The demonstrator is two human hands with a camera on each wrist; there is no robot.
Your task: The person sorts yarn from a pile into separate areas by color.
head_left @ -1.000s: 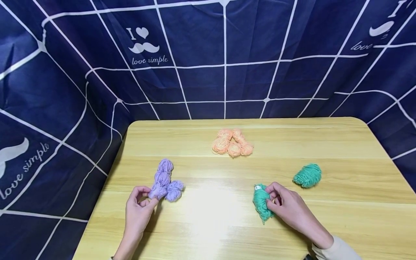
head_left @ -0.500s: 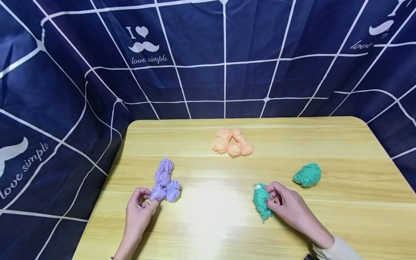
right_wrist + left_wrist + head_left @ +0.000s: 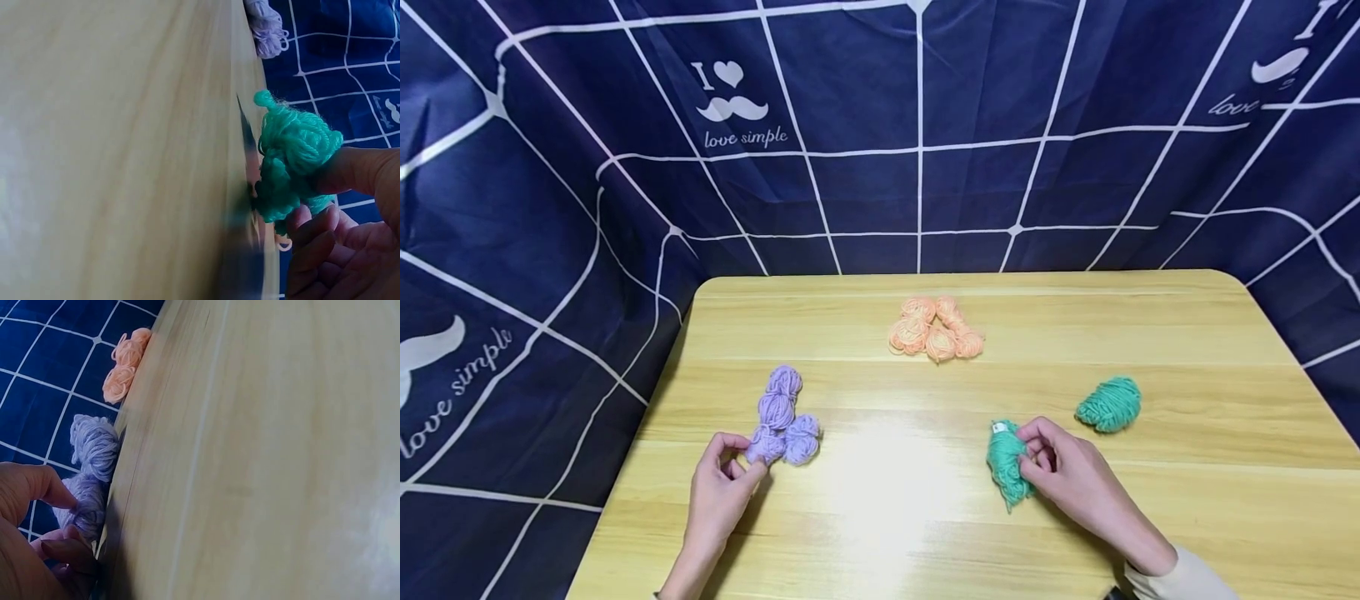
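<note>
My left hand [image 3: 721, 487] pinches the near left end of a small lilac yarn skein [image 3: 802, 439] between thumb and fingers. A second lilac skein [image 3: 777, 408] lies just beyond it, the two close together at the table's left. In the left wrist view the thumb and fingertips press into the lilac yarn [image 3: 87, 503]. My right hand [image 3: 1071, 475] grips a green yarn skein [image 3: 1007, 467] by its right side; a white label shows at its top end. In the right wrist view this green skein [image 3: 300, 150] sits between thumb and fingers, partly hidden by them.
Another green skein [image 3: 1109, 405] lies to the right, beyond my right hand. Peach skeins [image 3: 940, 333] sit together near the back of the wooden table [image 3: 880, 392]. A dark blue cloth with white lines [image 3: 865, 192] hangs behind and at both sides.
The lilac skein in my left hand has shifted slightly. My right hand and its green skein have moved a little right and away from me. The other skeins stay put.
</note>
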